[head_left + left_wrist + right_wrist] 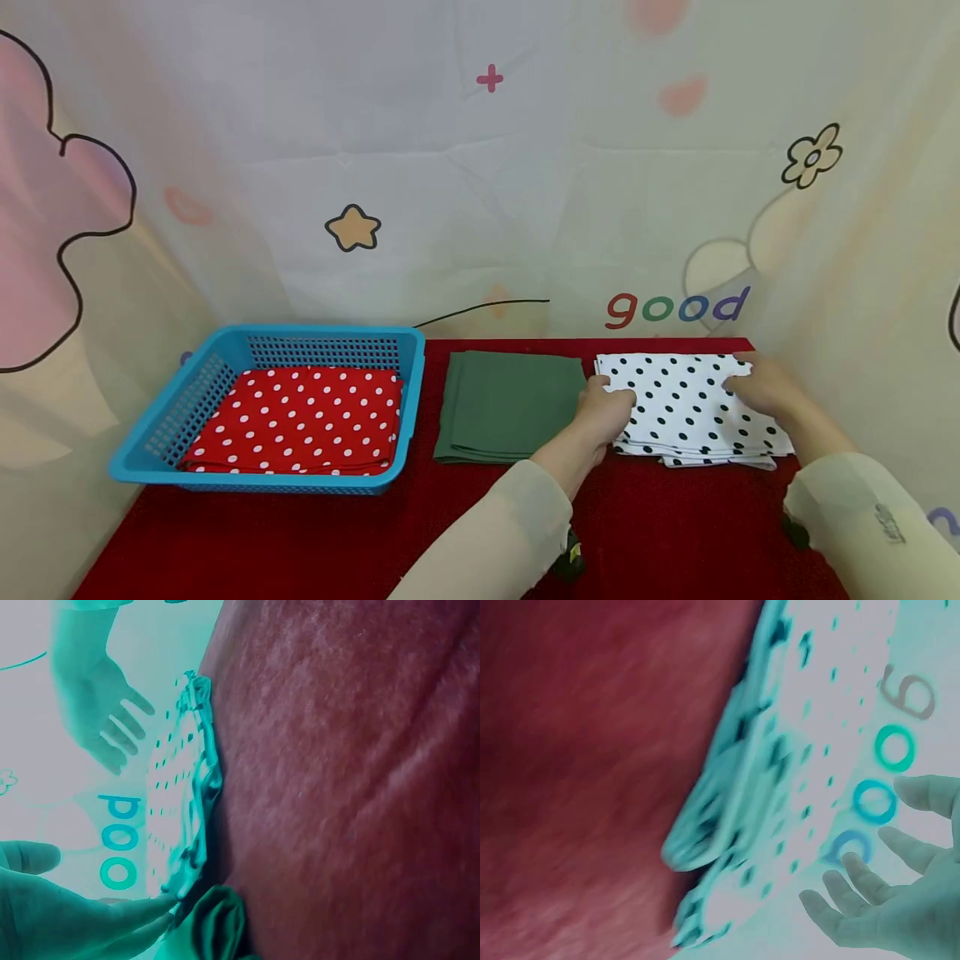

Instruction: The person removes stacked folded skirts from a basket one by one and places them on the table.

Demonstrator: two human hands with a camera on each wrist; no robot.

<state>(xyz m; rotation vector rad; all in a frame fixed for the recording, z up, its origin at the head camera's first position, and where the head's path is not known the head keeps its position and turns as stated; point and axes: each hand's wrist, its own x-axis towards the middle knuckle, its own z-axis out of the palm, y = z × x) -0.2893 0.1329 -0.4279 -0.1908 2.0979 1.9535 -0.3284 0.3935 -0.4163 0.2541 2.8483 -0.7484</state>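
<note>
A folded white cloth with black dots (675, 404) lies at the right on the red table cover, its layers showing along the front edge. My left hand (603, 411) is at its left edge. In the left wrist view that hand's straight fingers (127, 915) reach the cloth's edge, the thumb held apart. Over the right side of the cloth is my right hand (768, 387). The right wrist view shows it with loosely spread fingers (866, 877), apart from the cloth and holding nothing. A folded green cloth (517, 400) lies just left of my left hand.
At the left stands a blue plastic basket (262, 482) with a folded red cloth with white dots (300, 417) inside. A printed curtain (450, 183) hangs behind the table and along its sides. The red cover (300, 550) runs along the front.
</note>
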